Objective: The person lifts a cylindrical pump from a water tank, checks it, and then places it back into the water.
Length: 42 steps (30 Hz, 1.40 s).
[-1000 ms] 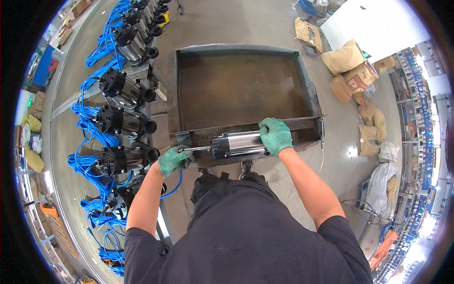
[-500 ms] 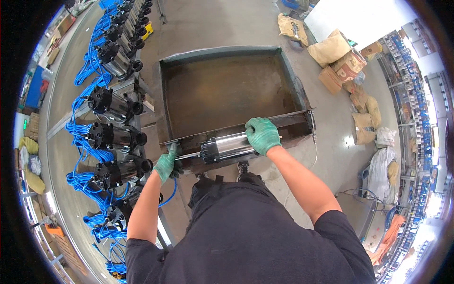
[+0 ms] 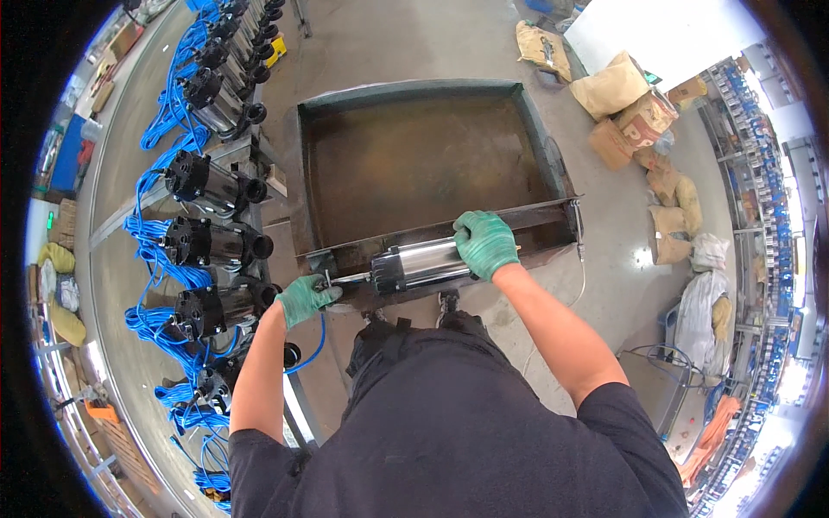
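Observation:
A silver metal cylinder with a black end (image 3: 423,265), like a motor or pump body, lies sideways across the near edge of a metal tank. My right hand (image 3: 485,246), in a green glove, is closed over the cylinder's right end from above. A thin metal rod (image 3: 352,278) extends left from the black end. My left hand (image 3: 304,300), also gloved in green, is closed by the rod's left end, beside a small metal handle or fitting (image 3: 328,279). What its fingers hold is too small to tell.
The wide, shallow tank (image 3: 302,173) holds brownish liquid. To the left, several black-and-silver pumps (image 3: 207,244) with coiled blue cables (image 3: 160,321) line a bench. Sacks and cartons (image 3: 639,121) sit on the floor at right. A thin hose (image 3: 580,272) hangs from the tank's right corner.
My left hand has turned: its fingers pointed up by the tank bracket and now lie to the right at the small fitting. My right hand keeps its hold on the cylinder. The view shifted slightly.

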Tool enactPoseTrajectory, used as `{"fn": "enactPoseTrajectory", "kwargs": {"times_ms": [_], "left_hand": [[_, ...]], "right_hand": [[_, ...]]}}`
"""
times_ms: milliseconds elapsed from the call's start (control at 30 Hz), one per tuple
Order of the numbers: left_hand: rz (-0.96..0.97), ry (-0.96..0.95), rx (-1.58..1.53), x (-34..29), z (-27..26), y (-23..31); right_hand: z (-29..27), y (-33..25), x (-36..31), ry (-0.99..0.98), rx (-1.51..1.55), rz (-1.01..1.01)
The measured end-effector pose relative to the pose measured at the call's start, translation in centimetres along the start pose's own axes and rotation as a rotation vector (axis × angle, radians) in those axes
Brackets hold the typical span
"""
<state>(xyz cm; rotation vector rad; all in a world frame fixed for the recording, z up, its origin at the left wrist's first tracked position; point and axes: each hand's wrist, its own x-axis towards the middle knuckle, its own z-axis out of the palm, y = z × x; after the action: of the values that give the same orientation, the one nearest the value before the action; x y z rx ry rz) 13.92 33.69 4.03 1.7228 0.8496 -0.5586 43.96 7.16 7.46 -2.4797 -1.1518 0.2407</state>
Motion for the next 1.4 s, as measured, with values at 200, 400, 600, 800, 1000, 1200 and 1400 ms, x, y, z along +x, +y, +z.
{"fn": "enactPoseTrajectory", "kwargs": {"times_ms": [200,400,600,800,1000,1200,1400], "left_hand": [[0.252,0.328,-0.029,2.9,3.4,-6.6],[0.201,0.326,0.505,0.8,2.0,-0.6],[0.228,0.503,0.609,0.4,2.9,-1.6],[0.384,0.763,0.494,2.0,4.8,-4.5],[0.230,0.683,-0.095,0.9,5.4,-6.9],[0.250,0.939,-0.136,-2.1,7.9,-4.9],[0.384,0.952,-0.225,-3.4,9.9,-2.3]], "right_hand": [[0.0,-0.6,0.3,-0.008,0.010,-0.012],[0.0,0.4,-0.1,-0.018,-0.013,0.018],[-0.3,-0.4,0.1,-0.045,-0.015,0.014],[-0.5,-0.3,0.3,-0.086,-0.003,0.034],[-3.7,6.7,-1.7,0.294,0.401,0.003],[-0.9,32.1,-9.3,0.474,-0.061,0.715],[-4.8,27.0,-5.7,-0.079,1.497,1.089]]}}
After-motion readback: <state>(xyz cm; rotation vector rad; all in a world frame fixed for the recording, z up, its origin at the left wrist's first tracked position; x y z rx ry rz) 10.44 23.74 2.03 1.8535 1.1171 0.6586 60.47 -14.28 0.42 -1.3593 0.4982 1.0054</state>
